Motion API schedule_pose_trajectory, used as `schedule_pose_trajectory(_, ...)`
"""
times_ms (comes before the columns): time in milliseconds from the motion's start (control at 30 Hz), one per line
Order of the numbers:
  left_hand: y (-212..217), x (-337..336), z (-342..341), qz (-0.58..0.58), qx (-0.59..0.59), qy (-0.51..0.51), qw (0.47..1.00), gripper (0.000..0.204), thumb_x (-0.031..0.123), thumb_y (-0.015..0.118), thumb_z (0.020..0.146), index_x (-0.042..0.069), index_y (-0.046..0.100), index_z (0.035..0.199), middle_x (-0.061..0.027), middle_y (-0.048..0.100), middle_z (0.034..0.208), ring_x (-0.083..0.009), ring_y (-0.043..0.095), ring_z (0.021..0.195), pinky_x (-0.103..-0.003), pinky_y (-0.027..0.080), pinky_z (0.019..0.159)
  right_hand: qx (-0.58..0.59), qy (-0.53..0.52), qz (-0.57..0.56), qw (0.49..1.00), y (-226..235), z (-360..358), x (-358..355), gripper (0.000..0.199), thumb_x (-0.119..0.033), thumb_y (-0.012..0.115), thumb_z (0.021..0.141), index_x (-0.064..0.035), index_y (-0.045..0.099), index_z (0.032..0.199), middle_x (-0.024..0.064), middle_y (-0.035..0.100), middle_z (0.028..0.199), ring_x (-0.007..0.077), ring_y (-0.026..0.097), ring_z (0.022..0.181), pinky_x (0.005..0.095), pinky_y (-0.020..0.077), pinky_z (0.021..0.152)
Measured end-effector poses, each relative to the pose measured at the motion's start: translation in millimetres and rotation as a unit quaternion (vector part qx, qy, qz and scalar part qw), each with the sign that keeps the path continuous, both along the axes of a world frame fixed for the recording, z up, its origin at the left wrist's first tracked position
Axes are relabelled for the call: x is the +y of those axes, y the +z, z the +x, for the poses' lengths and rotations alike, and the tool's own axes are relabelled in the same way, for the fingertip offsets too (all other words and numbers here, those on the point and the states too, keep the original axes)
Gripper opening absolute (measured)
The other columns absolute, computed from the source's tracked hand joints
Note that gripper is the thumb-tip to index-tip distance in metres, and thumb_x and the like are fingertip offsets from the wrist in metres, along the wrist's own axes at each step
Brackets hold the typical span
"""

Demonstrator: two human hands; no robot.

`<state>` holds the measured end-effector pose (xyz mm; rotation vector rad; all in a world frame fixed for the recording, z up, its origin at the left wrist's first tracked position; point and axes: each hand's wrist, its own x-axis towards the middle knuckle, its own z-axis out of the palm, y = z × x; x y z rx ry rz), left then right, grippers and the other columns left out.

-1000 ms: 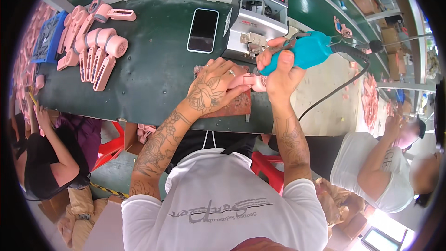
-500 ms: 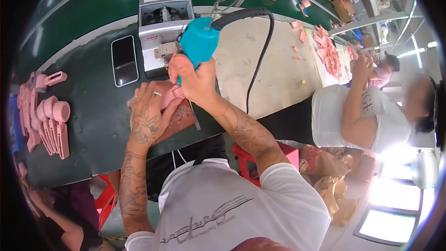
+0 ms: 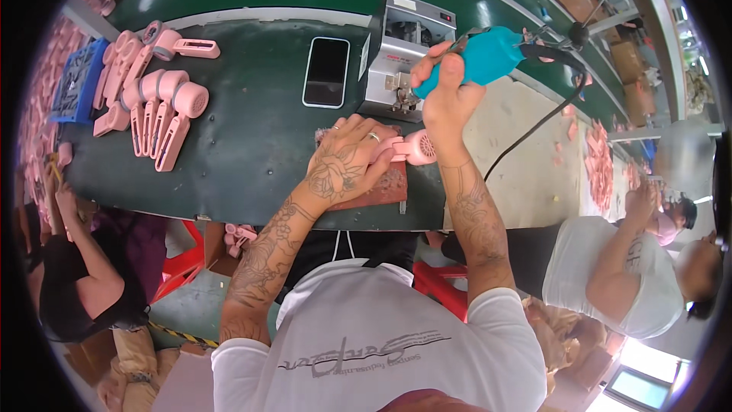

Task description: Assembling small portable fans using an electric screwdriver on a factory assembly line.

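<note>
Green matte bench [image 3: 252, 145]: hands grip rounded pink fan [image 3: 408, 147] (glossy plastic).

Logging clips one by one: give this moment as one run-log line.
left hand: presses pink plastic handheld fan on brown work pad | right hand: grips teal corded electric screwdriver raised above fan

Your head camera looks steeply down from above your shoulders onto the green workbench [image 3: 252, 145], close in. Its fisheye rim bends the bench edges (only one view).
</note>
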<state>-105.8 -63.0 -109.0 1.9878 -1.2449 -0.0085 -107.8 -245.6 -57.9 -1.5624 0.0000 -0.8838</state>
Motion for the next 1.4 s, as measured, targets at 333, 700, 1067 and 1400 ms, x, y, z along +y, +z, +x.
schedule_pose_trajectory(333,2,4,0,0.028,-0.018,0.015,0.999,0.036,0.027,0.062,0.092,0.010,0.069,0.123,-0.0103,0.063,0.110,-0.0314,0.058,0.106,-0.046,0.046,0.099,0.064,0.023,0.067,0.995,12,-41,21,0.042,-0.040,0.060,0.104,0.0023,0.056,0.104,0.0068,0.057,0.071,0.0161,0.056,0.061,0.0297,0.0455,0.056)
schedule_pose_trajectory(700,-2,-1,2,-0.008,-0.001,0.010,1.000,0.036,0.023,0.065,0.090,0.010,0.069,0.124,-0.0085,0.064,0.108,-0.0298,0.057,0.102,-0.044,0.046,0.093,0.070,0.057,0.080,0.993,-3,-75,19,0.059,-0.051,0.066,0.098,0.0060,0.056,0.109,0.0076,0.057,0.070,0.0172,0.058,0.063,0.0318,0.0480,0.059)
schedule_pose_trajectory(1067,12,-1,-5,-0.001,-0.008,0.014,1.000,0.029,0.019,0.065,0.093,0.004,0.067,0.117,-0.0096,0.064,0.121,-0.0326,0.059,0.107,-0.047,0.046,0.092,0.080,0.072,0.073,0.991,-49,-73,24,0.020,-0.020,0.070,0.097,-0.0005,0.066,0.093,0.0028,0.066,0.069,0.0098,0.061,0.060,0.0266,0.0482,0.054)
schedule_pose_trajectory(1400,7,7,-15,-0.010,-0.136,-0.036,0.990,0.028,0.014,0.076,0.084,0.006,0.071,0.111,-0.0120,0.067,0.117,-0.0315,0.061,0.106,-0.045,0.048,0.089,0.047,0.041,0.173,0.983,-1,-89,17,0.049,-0.044,0.061,0.103,0.0036,0.054,0.110,0.0066,0.057,0.070,0.0162,0.058,0.061,0.0316,0.0485,0.056)
